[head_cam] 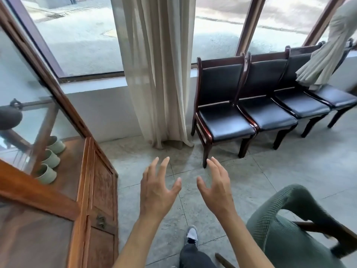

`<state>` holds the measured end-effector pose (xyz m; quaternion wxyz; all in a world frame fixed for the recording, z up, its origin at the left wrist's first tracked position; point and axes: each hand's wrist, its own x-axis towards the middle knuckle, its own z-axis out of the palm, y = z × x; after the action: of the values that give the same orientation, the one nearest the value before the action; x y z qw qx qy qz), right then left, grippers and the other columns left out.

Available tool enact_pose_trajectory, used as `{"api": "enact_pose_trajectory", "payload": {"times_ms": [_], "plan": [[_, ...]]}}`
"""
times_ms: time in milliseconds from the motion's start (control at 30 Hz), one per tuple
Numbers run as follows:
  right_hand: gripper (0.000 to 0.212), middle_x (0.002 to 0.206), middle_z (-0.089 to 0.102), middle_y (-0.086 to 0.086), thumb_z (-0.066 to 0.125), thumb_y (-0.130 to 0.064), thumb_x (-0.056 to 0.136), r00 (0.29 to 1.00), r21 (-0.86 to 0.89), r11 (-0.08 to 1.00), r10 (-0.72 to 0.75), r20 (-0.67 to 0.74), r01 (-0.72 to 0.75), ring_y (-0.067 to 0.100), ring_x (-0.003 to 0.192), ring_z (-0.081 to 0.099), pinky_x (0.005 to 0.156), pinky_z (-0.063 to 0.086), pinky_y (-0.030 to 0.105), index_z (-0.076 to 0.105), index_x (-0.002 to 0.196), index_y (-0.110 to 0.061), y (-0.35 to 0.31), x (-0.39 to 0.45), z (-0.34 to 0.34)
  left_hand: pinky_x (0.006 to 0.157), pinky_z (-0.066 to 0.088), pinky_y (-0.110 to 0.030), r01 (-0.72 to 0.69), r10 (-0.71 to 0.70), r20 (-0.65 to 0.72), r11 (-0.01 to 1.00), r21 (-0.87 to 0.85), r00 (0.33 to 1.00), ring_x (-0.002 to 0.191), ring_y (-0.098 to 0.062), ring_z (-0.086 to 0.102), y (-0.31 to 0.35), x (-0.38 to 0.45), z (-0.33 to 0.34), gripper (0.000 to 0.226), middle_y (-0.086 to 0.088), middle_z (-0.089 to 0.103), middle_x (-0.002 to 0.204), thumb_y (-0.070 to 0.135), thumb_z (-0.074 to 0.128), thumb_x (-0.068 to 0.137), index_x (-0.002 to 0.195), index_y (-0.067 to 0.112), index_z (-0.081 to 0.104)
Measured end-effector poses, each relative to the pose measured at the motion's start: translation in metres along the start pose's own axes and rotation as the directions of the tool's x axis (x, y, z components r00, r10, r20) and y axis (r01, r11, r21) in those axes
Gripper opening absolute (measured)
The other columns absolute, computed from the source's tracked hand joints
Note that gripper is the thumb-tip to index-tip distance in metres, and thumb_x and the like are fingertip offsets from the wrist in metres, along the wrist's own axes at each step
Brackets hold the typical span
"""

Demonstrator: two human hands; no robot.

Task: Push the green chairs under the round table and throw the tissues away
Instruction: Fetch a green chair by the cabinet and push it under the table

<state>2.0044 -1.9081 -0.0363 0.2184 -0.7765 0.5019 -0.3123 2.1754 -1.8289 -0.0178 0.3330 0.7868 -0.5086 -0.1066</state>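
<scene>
both hands raised at 6 o'clock, left hand (157,187) and right hand (216,187), fingers spread, nothing held. one green chair (301,227) seen at 4 o'clock, untouched, just beside the right forearm. round table and tissues not in view. judged: chair pushing and tissue disposal both still to be done.

Green chair (286,238) cut by frame edge.

Open tiled floor (270,171) ahead, free for passage. Hemmed on the left by a wooden cabinet (100,190), at lower right by a green chair (289,229). Blocked farther ahead by a curtain (158,74) and 4 black chairs (228,120) along the window wall.
</scene>
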Motion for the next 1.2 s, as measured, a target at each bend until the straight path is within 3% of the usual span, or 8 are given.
{"api": "enact_pose_trajectory", "payload": {"times_ms": [300, 533, 667, 767, 933, 1200], "plan": [[0.062, 0.153, 0.043, 0.009, 0.059, -0.037, 0.091, 0.99, 0.003, 0.993, 0.116, -0.083, -0.116, 0.02, 0.142, 0.037, 0.115, 0.038, 0.043, 0.047, 0.145, -0.009, 0.055, 0.08, -0.007, 0.112, 0.036, -0.042, -0.105, 0.107, 0.087, 0.994, -0.024, 0.99, 0.142, -0.019, 0.03, 0.035, 0.103, 0.06, 0.07, 0.004, 0.031, 0.157, 0.055, 0.059, 0.088, 0.15, 0.039, 0.031], [0.063, 0.152, 0.045, 0.01, 0.054, -0.04, 0.09, 0.954, -0.006, 0.971, 0.236, -0.187, -0.241, 0.022, 0.141, 0.039, 0.117, 0.035, 0.041, 0.049, 0.144, -0.008, 0.115, 0.157, -0.031, 0.115, 0.035, -0.043, -0.204, 0.209, 0.169, 0.978, -0.046, 0.963, 0.143, -0.02, 0.031, 0.088, 0.19, 0.127, 0.071, -0.002, 0.036, 0.156, 0.057, 0.055, 0.085, 0.15, 0.032, 0.039], [0.064, 0.152, 0.046, 0.01, 0.053, -0.041, 0.089, 0.925, 0.006, 0.953, 0.296, -0.238, -0.304, 0.023, 0.141, 0.04, 0.116, 0.036, 0.042, 0.049, 0.143, -0.008, 0.148, 0.187, -0.057, 0.114, 0.03, -0.036, -0.269, 0.279, 0.215, 0.96, -0.078, 0.936, 0.143, -0.018, 0.031, 0.128, 0.227, 0.164, 0.07, -0.002, 0.039, 0.155, 0.049, 0.064, 0.086, 0.149, 0.03, 0.041], [0.063, 0.152, 0.045, 0.011, 0.058, -0.037, 0.089, 0.892, 0.009, 0.933, 0.348, -0.288, -0.36, 0.025, 0.141, 0.041, 0.117, 0.034, 0.041, 0.048, 0.144, -0.008, 0.169, 0.199, -0.08, 0.114, 0.031, -0.038, -0.339, 0.352, 0.258, 0.936, -0.095, 0.9, 0.141, -0.021, 0.035, 0.154, 0.244, 0.19, 0.07, -0.004, 0.041, 0.153, 0.047, 0.067, 0.086, 0.148, 0.027, 0.043], [0.066, 0.154, 0.044, 0.008, 0.048, -0.045, 0.088, 0.798, 0.016, 0.876, 0.446, -0.406, -0.482, 0.025, 0.14, 0.041, 0.116, 0.035, 0.043, 0.047, 0.144, -0.011, 0.205, 0.199, -0.117, 0.113, 0.037, -0.044, -0.444, 0.475, 0.328, 0.88, -0.167, 0.817, 0.14, -0.026, 0.038, 0.204, 0.26, 0.234, 0.07, -0.009, 0.043, 0.152, 0.051, 0.063, 0.085, 0.147, 0.025, 0.046], [0.062, 0.156, 0.041, 0.009, 0.063, -0.03, 0.093, 0.569, 0.075, 0.723, 0.6, -0.563, -0.687, 0.023, 0.145, 0.035, 0.119, 0.03, 0.038, 0.043, 0.148, -0.012, 0.255, 0.163, -0.167, 0.114, 0.03, -0.038, -0.584, 0.656, 0.461, 0.75, -0.31, 0.598, 0.142, -0.025, 0.036, 0.285, 0.255, 0.309, 0.071, -0.009, 0.041, 0.154, 0.044, 0.072, 0.083, 0.147, 0.027, 0.045]]}}
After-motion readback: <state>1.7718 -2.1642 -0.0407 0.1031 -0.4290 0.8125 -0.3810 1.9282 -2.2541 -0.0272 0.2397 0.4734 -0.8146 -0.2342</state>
